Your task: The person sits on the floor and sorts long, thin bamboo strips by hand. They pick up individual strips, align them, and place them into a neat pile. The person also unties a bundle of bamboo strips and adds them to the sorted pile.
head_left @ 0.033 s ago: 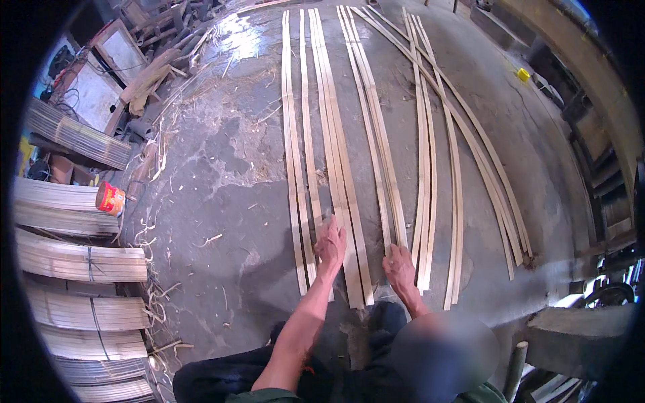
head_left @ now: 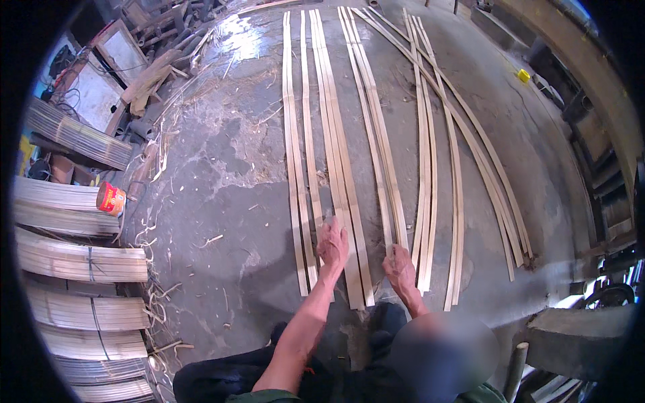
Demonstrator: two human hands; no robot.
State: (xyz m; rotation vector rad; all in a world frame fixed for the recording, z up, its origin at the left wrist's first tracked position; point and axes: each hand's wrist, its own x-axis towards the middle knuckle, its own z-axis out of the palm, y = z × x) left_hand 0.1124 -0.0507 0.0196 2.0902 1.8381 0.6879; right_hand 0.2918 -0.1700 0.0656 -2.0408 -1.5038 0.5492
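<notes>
Long, pale bamboo strips (head_left: 346, 201) lie on the floor, running away from me. My left hand (head_left: 333, 247) bends down over a narrow strip (head_left: 313, 191) left of the middle bundle, its fingers closed on it; the palm hides the grip. The strip's near end shows again below the wrist. To the right, my right hand (head_left: 400, 269) has curled fingers around the near ends of a pair of strips (head_left: 395, 208). Another pair of strips (head_left: 293, 168) lies left of my left hand, touched by neither hand.
More strips (head_left: 424, 201) lie right of my hands, and some cross (head_left: 490, 181) farther right. Tied bundles of slats (head_left: 80, 258) are stacked along the left, with a red tin (head_left: 111, 199) on them. A concrete block (head_left: 578, 339) stands at lower right. Shavings litter the floor (head_left: 222, 161).
My left hand has shifted very slightly to the right and toward me. The right hand and the strips look nearly the same.
</notes>
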